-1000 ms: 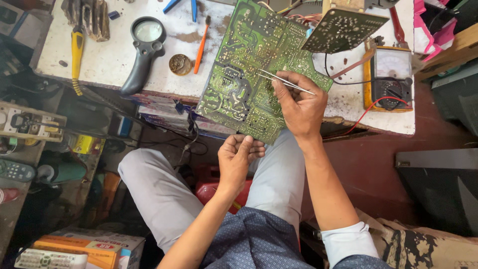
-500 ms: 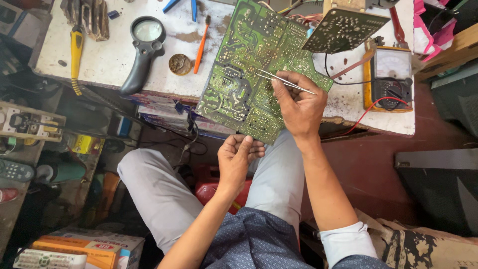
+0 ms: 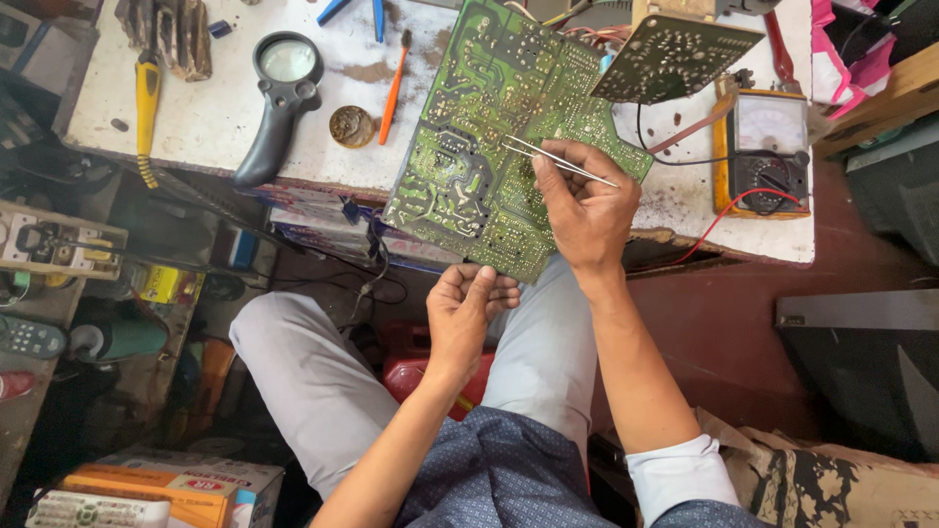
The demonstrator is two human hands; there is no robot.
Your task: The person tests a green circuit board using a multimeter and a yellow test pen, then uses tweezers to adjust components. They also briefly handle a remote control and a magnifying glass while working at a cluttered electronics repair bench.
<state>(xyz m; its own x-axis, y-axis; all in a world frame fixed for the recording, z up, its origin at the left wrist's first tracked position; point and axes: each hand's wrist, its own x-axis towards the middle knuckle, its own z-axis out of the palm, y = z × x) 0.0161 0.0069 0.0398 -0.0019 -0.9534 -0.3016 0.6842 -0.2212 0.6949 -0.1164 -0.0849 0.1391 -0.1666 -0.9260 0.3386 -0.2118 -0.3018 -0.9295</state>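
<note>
A large green circuit board [image 3: 489,147] lies solder side up, overhanging the front edge of a white worktable [image 3: 205,117]. My right hand [image 3: 587,210] rests on the board's right part and grips thin metal tweezers [image 3: 548,158], whose tips touch the board near its middle. Below the board's lower edge, over my lap, my left hand [image 3: 468,311] has its fingers curled together; I cannot see anything in it.
On the table lie a black magnifying glass [image 3: 279,93], a round tin [image 3: 351,126], an orange-handled brush [image 3: 393,83], a yellow-handled tool [image 3: 147,103], a second dark circuit board [image 3: 675,54] and a yellow analog multimeter [image 3: 768,147] with red lead. Cluttered shelves stand left, boxes at bottom left.
</note>
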